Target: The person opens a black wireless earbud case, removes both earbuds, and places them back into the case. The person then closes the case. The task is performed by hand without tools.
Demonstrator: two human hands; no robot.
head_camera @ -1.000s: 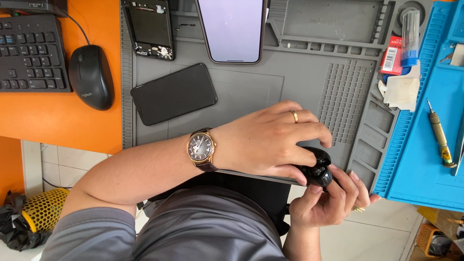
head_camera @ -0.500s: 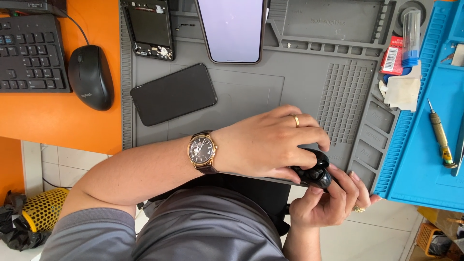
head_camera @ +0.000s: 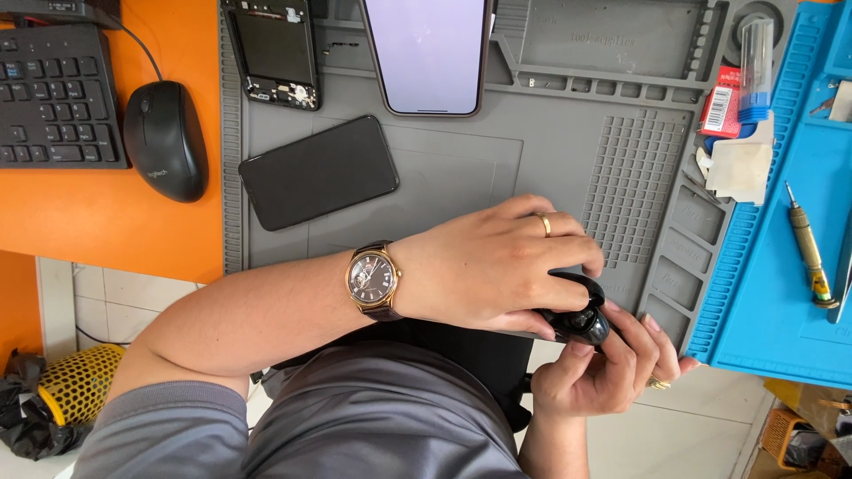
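Both hands meet at the near edge of the grey work mat [head_camera: 461,177] on a small glossy black rounded object [head_camera: 581,321]. My left hand [head_camera: 493,266], with a ring and a wristwatch [head_camera: 373,280], covers the object from above, fingers curled over it. Below it my right hand [head_camera: 603,368] cups it from underneath, thumb pressed on its front. What the object is cannot be told; most of it is hidden by the fingers.
On the mat lie a black phone [head_camera: 318,171], an opened phone frame [head_camera: 273,51] and a phone with a lit pale screen [head_camera: 429,55]. A mouse [head_camera: 165,140] and keyboard [head_camera: 51,98] sit left. A blue mat [head_camera: 781,266] with a screwdriver [head_camera: 808,247] lies right.
The hands and the black object stay in almost the same place; the fingers have only shifted slightly on it.
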